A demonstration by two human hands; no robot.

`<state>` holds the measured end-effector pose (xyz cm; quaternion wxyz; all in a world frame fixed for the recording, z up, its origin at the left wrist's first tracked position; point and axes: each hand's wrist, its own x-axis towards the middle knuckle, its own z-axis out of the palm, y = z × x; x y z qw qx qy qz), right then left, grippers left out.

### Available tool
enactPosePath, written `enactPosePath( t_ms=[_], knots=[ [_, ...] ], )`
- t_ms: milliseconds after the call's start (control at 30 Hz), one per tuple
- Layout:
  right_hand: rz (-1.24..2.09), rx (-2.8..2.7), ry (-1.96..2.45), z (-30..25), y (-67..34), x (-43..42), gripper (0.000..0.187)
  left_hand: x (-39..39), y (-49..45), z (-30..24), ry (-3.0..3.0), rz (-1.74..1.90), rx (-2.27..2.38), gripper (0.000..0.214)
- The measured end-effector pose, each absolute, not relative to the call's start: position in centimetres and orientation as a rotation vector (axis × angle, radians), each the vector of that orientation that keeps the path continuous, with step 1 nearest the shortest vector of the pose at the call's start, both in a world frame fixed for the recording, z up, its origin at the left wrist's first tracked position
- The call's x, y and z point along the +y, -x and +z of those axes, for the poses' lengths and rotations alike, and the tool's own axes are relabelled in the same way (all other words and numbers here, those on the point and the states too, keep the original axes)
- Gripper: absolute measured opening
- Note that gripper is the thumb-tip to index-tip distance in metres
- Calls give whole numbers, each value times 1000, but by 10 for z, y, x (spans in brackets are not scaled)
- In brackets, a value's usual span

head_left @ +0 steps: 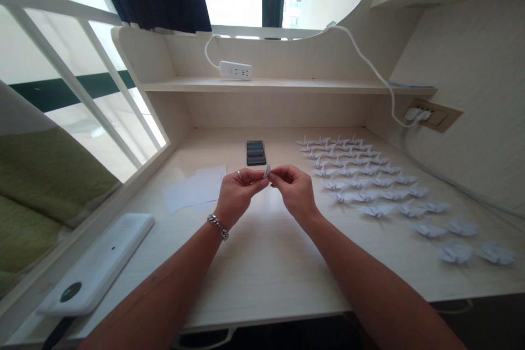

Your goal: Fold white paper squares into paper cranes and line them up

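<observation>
Both my hands are raised over the middle of the pale wooden desk (262, 262), pinching one small folded piece of white paper (267, 170) between them. My left hand (238, 192), with a ring and a chain bracelet, grips the paper from the left with closed fingers. My right hand (293, 188) pinches it from the right. Several finished white paper cranes (369, 186) lie in rows on the desk to the right of my hands. Flat white paper sheets (194, 188) lie to the left.
A dark phone (255, 152) lies flat behind my hands. A white flat device (98, 265) rests at the desk's left edge. A white power strip (235, 70) sits on the shelf, its cable running to a wall socket (426, 115) on the right.
</observation>
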<state>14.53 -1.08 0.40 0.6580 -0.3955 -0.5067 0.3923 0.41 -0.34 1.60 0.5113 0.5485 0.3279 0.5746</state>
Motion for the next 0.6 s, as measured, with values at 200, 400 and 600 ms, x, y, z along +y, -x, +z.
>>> enactPosePath(
  t_ms=[200, 400, 600],
  knots=[
    [888, -1141, 842, 5, -145, -11, 22, -3, -4, 17, -1309, 1400, 802, 23],
    [900, -1145, 798, 8, -146, -13, 21, -3, -3, 17, -1373, 1380, 824, 22],
    [893, -1146, 804, 6, -146, -12, 19, -4, -4, 17, -1393, 1399, 784, 22]
  ],
)
